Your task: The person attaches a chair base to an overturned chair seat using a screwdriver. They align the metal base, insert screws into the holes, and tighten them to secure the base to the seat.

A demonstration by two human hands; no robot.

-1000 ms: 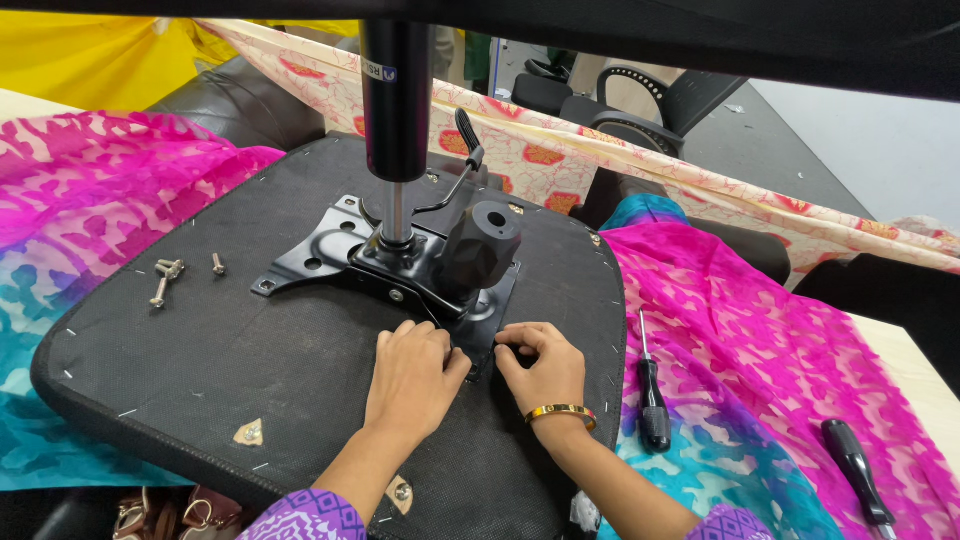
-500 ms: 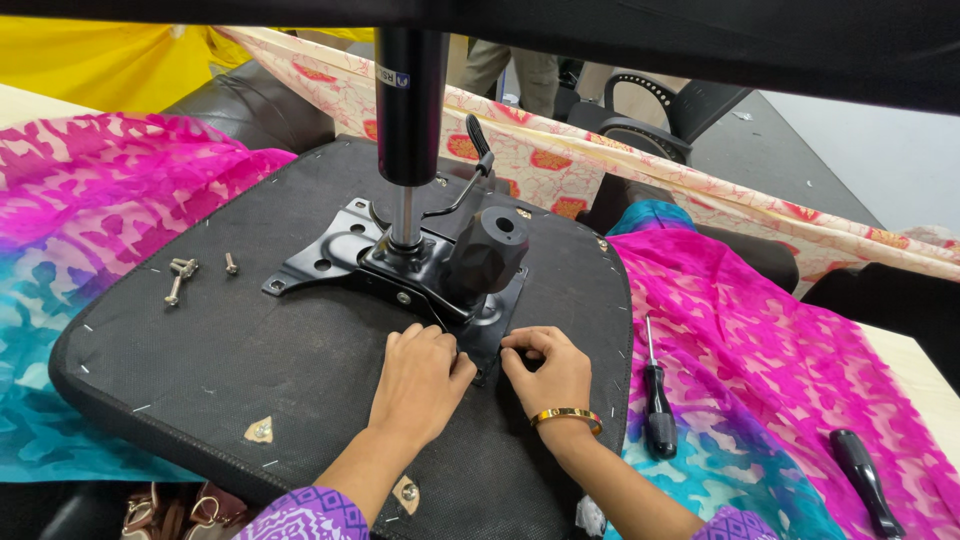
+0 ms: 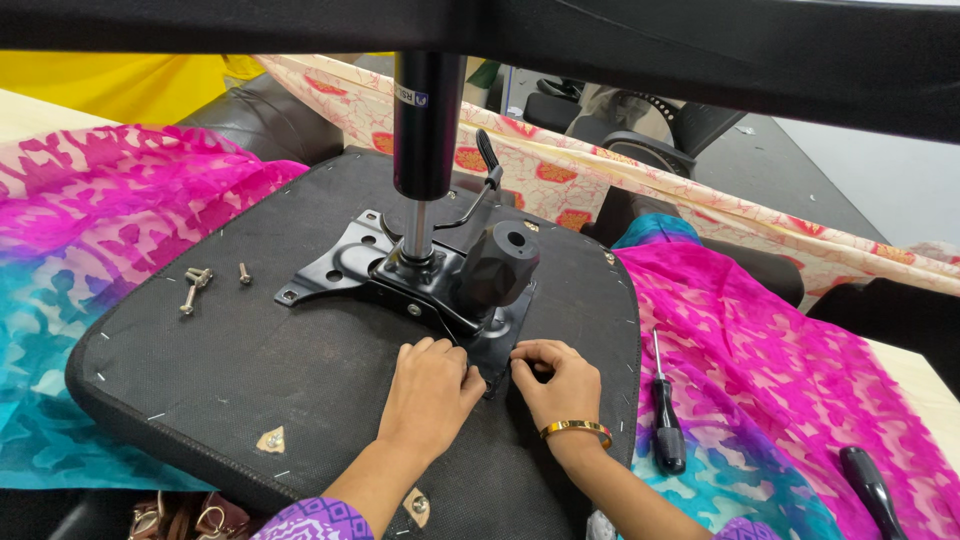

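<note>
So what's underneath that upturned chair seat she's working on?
The chair seat lies on bright pink and turquoise cloth, which shows all round it. Whatever is directly beneath the seat is covered. Both hands rest on the black metal plate.

Near corner of the black metal plate [image 3: 455, 300] hidden under the fingers [image 3: 450, 352] of the left hand [image 3: 430, 385] and right hand [image 3: 560, 385]; whatever is pinched there, too small to tell. Both forearms cut off by the bottom edge. Upper end of the gas cylinder [image 3: 427, 125] lost behind a dark blurred bar [image 3: 700, 50] across the top. Second tool handle [image 3: 875, 490] cut off at the lower right. Loose screws [image 3: 197, 283] too small for detail. Brown straps [image 3: 185, 518] half hidden under the seat base [image 3: 250, 370].
</note>
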